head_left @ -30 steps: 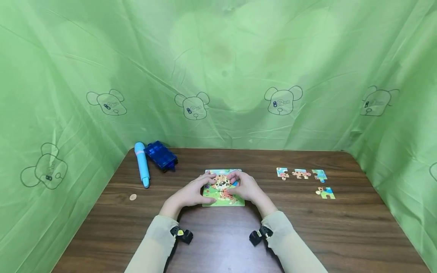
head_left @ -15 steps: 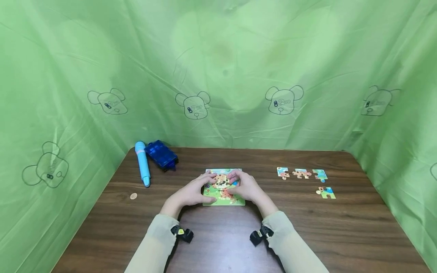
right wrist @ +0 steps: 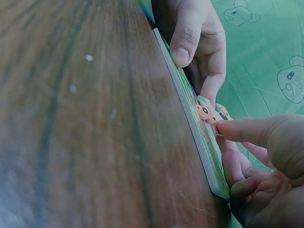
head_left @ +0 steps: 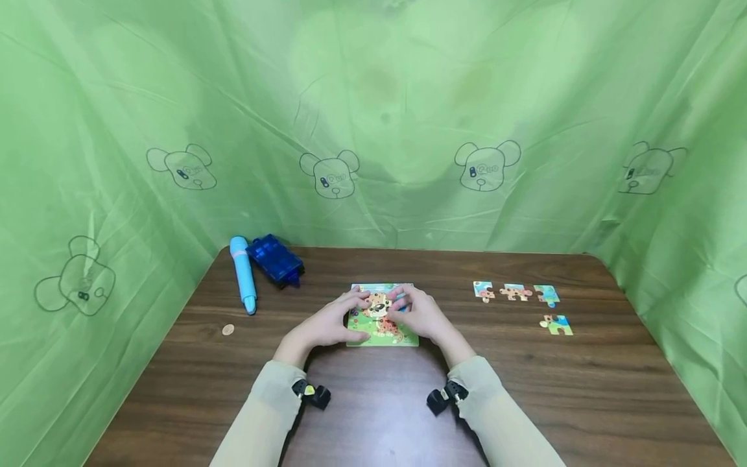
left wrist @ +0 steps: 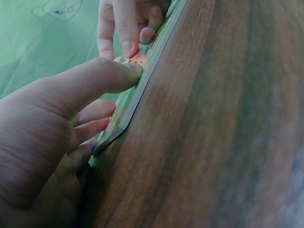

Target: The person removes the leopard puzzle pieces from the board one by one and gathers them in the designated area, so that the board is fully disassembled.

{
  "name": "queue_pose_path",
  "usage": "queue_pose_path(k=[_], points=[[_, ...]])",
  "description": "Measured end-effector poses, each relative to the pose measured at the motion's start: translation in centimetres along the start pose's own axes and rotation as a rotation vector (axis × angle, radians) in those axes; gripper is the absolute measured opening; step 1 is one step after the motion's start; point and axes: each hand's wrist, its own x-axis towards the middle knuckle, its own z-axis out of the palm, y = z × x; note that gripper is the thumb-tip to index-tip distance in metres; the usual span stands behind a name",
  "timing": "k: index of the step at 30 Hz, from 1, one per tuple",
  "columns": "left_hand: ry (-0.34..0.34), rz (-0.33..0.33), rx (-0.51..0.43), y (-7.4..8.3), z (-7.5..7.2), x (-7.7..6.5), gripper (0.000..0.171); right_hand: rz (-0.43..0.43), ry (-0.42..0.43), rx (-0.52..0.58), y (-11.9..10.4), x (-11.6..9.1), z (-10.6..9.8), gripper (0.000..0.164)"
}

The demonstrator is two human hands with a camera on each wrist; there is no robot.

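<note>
A puzzle board (head_left: pixel 373 339) with a spotted cartoon leopard lies flat at the middle of the wooden table. My left hand (head_left: pixel 332 322) spreads over its left side, thumb resting at the near edge and fingers reaching over the picture. From the right, my right hand (head_left: pixel 425 318) bends over the board and pinches a small orange puzzle piece (right wrist: pixel 205 112), which stands tilted off the surface in the right wrist view. Its outline is partly hidden by the fingers. In the left wrist view, the right fingertips (left wrist: pixel 128 47) come down onto the picture near my left thumb.
Several loose puzzle pieces (head_left: pixel 516 292) lie on the table (head_left: pixel 583 389) at the right. A light blue marker-like stick (head_left: pixel 242 275) and a dark blue translucent case (head_left: pixel 275 261) sit at the back left, with a small round disc (head_left: pixel 228 329) nearer. Green cloth surrounds the table.
My right thumb has shifted slightly up the board, uncovering more of the leopard's body. The left hand keeps its place. The whole scene sits slightly higher in view.
</note>
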Motion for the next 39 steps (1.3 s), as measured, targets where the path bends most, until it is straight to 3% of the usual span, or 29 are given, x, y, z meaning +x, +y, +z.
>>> queue_pose_path(k=[9,19,29,39], points=[[0.002,0.014,0.0,0.1,-0.1,0.2,0.066,0.026,-0.057,0.107,0.0,0.1,-1.1,0.033],[0.01,0.008,-0.003,0.0,0.0,0.2,0.065,0.024,-0.186,0.219,-0.4,-0.6,-5.2,0.036],[0.013,0.002,-0.007,0.3,-0.1,0.2,0.065,-0.03,-0.157,0.183,-0.3,-3.2,-10.4,0.038],[0.006,-0.005,-0.015,0.5,0.1,-0.1,0.068,-0.024,-0.063,0.103,1.5,-8.0,-17.6,0.037]])
